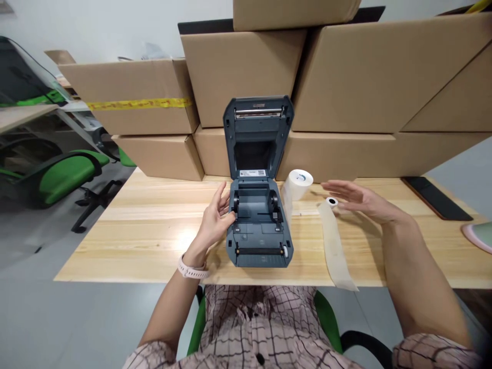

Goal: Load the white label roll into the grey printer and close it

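Observation:
A dark grey label printer (259, 230) stands on the table before me with its lid (257, 138) raised. Its roll bay is bare between two black roll holders. My left hand (217, 218) holds the printer's left side, thumb over the rim and fingers along the outer wall. To the right, my right hand (357, 201) is open, fingers stretched out close to a small paper roll (331, 202). From that roll a pale strip (335, 246) runs past the table's front edge. A thicker white label roll (299, 185) stands by the printer, its loose end trailing down beside it.
Cardboard boxes (246, 77) are stacked along the back of the table (154, 230). A dark phone (436, 198) lies at the right, near a pink-rimmed round object (478, 237). A green chair (73, 174) stands on the floor at the left.

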Tool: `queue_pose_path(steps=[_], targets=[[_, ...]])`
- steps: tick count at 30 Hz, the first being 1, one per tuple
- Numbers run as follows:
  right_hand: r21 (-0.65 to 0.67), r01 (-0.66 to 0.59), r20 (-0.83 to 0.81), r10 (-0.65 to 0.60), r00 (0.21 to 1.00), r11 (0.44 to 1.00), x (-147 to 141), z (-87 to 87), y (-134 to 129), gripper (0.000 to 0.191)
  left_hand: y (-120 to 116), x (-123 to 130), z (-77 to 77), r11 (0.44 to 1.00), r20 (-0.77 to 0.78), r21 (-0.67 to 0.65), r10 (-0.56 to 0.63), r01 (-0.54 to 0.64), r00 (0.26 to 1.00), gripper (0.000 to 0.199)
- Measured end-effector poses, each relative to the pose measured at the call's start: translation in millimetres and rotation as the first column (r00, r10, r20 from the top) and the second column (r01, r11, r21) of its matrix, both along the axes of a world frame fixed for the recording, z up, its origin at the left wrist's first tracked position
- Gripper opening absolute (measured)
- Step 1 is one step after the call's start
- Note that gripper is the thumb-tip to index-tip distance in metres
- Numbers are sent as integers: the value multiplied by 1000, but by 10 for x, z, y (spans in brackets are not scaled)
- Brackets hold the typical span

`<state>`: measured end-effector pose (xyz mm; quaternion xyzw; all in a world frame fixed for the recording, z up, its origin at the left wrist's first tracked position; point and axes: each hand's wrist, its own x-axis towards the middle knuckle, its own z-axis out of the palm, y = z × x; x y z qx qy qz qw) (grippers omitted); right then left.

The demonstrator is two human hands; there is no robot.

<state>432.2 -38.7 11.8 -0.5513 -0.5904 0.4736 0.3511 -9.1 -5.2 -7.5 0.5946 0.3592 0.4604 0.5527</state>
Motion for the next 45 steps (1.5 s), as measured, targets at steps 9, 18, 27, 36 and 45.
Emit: queue_pose_path(steps=[9, 18, 27, 36, 45], targets=[[-76, -286, 141, 295, 945, 955, -449, 204, 883, 91, 5, -11, 8, 1000, 4, -17, 9, -9, 1000, 100], [-41, -271, 1, 271, 963, 962, -690, 330, 806, 80, 1, 3, 16, 1000, 9, 1, 5, -5, 1000, 98], [26, -589, 592, 463, 660, 807, -1815, 1147, 624, 65, -21, 27, 53, 999, -14, 37, -2, 2, 1000, 97], [-149, -677, 868, 423, 260, 721, -2349, 840, 787, 68, -13, 26, 38, 998, -31, 59, 5, -3, 1000, 94], [162, -711, 844, 277, 459, 684, -2126, 728, 263, 60, -16, 31, 39, 999, -11, 47, -3, 4, 1000, 93]])
